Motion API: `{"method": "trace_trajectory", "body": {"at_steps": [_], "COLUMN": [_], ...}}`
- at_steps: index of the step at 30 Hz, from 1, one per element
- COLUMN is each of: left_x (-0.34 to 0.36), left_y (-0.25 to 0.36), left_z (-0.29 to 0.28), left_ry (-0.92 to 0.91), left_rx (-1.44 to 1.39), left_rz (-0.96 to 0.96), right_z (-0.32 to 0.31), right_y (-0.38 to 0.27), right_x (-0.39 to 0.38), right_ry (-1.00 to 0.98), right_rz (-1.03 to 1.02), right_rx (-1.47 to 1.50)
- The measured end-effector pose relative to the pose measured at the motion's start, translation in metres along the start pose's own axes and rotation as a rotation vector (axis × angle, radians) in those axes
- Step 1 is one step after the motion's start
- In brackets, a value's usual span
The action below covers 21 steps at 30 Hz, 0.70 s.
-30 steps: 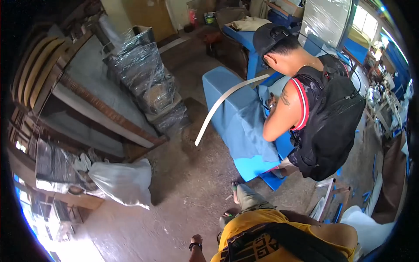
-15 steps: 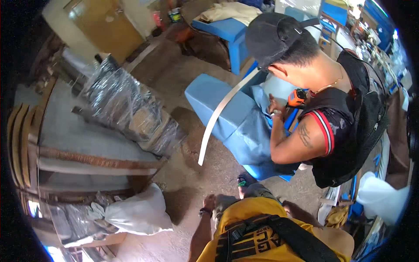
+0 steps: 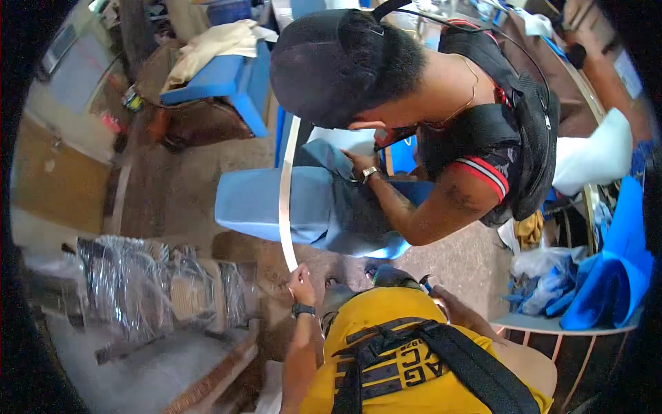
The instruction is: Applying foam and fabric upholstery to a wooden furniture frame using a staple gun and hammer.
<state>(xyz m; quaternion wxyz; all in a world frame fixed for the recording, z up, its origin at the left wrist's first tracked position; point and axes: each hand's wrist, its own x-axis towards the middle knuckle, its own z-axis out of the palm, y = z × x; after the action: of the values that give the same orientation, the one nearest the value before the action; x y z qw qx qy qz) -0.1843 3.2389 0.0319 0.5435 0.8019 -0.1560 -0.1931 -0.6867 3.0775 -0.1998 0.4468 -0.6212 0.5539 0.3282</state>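
Note:
My left hand point(image 3: 301, 284) is closed on the near end of a long pale strip point(image 3: 285, 200). The strip runs away from me across a blue upholstered seat piece point(image 3: 258, 200), and its far end goes out of sight under a co-worker's black cap. By my right hip my right hand point(image 3: 440, 298) is partly hidden; it seems closed around a small dark object that I cannot make out. A co-worker point(image 3: 462, 131) bends over the seat piece from the right, one hand point(image 3: 362, 164) on its loose blue covering point(image 3: 324, 157).
Plastic-wrapped stacked pieces point(image 3: 131, 290) stand at the left. Beyond the seat piece is a blue bench point(image 3: 227, 79) with a cream cloth point(image 3: 210, 52) on it. At the right lie a rolled blue sheet point(image 3: 610, 269) and a clear plastic bag point(image 3: 548, 276).
My left hand has risen from beside my leg and taken hold of the strip's near end. My view has turned, so the co-worker and seat piece appear further left.

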Motion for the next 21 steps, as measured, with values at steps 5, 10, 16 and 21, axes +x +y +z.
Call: {"method": "trace_trajectory", "body": {"at_steps": [5,10,16,21], "left_x": [0.051,0.092,0.158,0.191], "left_y": [0.065,0.099,0.119,0.109], "left_z": [-0.004,0.013,0.024,0.022], "left_ry": [-0.196,-0.296,-0.16,-0.129], "left_rx": [0.118,0.116,0.292,0.678], "left_rz": [0.312,0.561,0.9,0.84], "right_z": [0.056,0.094,0.135,0.156], "right_y": [-0.01,-0.037,-0.059,-0.074], "right_x": [-0.075,-0.117,-0.137,-0.146], "right_ry": [0.031,0.06,0.077,0.071], "right_rz": [0.147,0.219,0.272,0.298], "right_rx": [0.112,0.201,0.289,0.325]}}
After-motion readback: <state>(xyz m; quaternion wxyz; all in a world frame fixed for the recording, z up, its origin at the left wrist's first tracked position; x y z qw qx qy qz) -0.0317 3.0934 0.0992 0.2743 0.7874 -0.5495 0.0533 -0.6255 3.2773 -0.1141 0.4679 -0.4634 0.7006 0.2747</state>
